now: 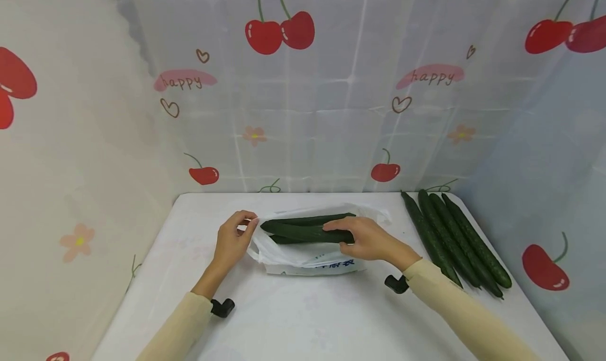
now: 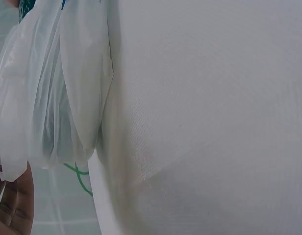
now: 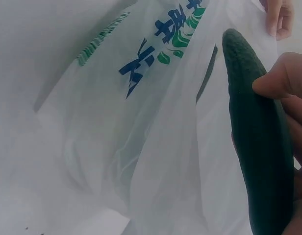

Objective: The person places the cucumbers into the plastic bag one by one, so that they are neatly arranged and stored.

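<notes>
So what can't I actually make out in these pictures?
Exact count of cucumbers in the bag: head view, hidden by the bag's own plastic and the right hand.
Lower end of the held cucumber: right wrist view, cut off by the bottom edge.
Part of the left hand: left wrist view, cut off by the left edge.
Full lettering: head view, partly covered by folded plastic.

On the table (image 1: 293, 319), the bag (image 1: 303, 258) lies just right of the left hand (image 1: 234, 236), reaching to the right hand (image 1: 364, 239). From the right hand, the held cucumber (image 1: 298, 231) extends leftward at the bag's mouth, with the rear cucumber (image 1: 314, 220) just behind it. Farther right of that hand, four cucumbers (image 1: 447, 237) lie side by side; behind both hands hangs the curtain (image 1: 322, 140).
</notes>
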The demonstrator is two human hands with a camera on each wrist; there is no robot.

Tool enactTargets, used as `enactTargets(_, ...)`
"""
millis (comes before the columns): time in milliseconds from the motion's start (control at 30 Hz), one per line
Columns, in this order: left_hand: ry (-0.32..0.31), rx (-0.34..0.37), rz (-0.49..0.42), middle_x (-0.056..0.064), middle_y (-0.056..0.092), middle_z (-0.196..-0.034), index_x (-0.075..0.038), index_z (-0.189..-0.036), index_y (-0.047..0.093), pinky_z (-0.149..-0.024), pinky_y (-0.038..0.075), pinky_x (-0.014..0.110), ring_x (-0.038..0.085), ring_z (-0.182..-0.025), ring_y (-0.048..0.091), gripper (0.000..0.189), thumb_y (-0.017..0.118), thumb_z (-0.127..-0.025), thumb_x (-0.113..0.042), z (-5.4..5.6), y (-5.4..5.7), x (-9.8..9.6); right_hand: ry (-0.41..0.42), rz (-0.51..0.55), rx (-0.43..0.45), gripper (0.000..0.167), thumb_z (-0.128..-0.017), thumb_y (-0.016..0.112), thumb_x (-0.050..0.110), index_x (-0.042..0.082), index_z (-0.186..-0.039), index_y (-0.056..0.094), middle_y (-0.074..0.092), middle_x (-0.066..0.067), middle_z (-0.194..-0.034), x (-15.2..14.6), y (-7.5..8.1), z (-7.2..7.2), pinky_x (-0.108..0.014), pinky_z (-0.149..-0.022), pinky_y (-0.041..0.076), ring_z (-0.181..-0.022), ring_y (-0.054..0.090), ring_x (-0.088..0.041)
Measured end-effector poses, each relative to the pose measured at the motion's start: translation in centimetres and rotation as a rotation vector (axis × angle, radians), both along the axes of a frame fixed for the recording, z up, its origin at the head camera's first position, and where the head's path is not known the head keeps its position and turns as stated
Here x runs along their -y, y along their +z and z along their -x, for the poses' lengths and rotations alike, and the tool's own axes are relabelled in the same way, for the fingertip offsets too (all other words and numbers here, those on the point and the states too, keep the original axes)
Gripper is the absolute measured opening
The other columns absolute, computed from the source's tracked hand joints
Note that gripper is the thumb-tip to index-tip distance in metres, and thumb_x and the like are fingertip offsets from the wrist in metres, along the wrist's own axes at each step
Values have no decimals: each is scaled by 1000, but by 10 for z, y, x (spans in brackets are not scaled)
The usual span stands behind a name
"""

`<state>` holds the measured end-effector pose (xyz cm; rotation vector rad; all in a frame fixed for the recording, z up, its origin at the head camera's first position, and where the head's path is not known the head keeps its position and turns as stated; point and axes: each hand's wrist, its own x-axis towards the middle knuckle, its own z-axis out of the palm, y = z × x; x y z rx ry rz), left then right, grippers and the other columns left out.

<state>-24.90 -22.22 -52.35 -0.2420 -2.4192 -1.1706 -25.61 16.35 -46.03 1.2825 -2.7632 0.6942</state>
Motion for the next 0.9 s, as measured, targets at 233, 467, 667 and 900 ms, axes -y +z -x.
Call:
enactTargets(233, 4, 0, 0, -2, 76, -113, -22, -112, 74, -76, 60, 25, 17, -103, 76, 8, 71, -106, -26, 0, 2, 1, 35, -10, 54, 52, -93, 71, 9, 19, -143, 69, 72, 3, -144, 12, -2, 14, -23, -68, 44, -59, 40, 0)
enactTargets(467, 13, -12, 4, -2, 76, -112, -20, -112, 75, -76, 60, 27, 17, -103, 76, 10, 70, -106, -26, 1, 5, 3, 29, -53, 16, 51, -92, 75, 6, 16, -142, 70, 74, 0, -142, 16, -5, 27, -23, -65, 49, -64, 52, -1)
enactTargets(667, 21, -9, 20, -2, 76, -113, -20, -113, 74, -77, 60, 27, 16, -104, 75, 10, 70, -107, -26, 1, 4, 5, -60, -130, -58, 48, -95, 77, 7, 11, -142, 69, 73, -5, -143, 18, -7, 33, -45, -109, 59, -131, 70, -24)
enactTargets(900, 18, -27, 12, -2, 76, -113, -19, -112, 75, -76, 60, 27, 18, -103, 76, 10, 70, -106, -26, 1, 7, 4, -135, -165, -139, 45, -96, 78, 5, 8, -140, 69, 75, -8, -138, 15, -16, 38, -46, -109, 58, -130, 71, -29)
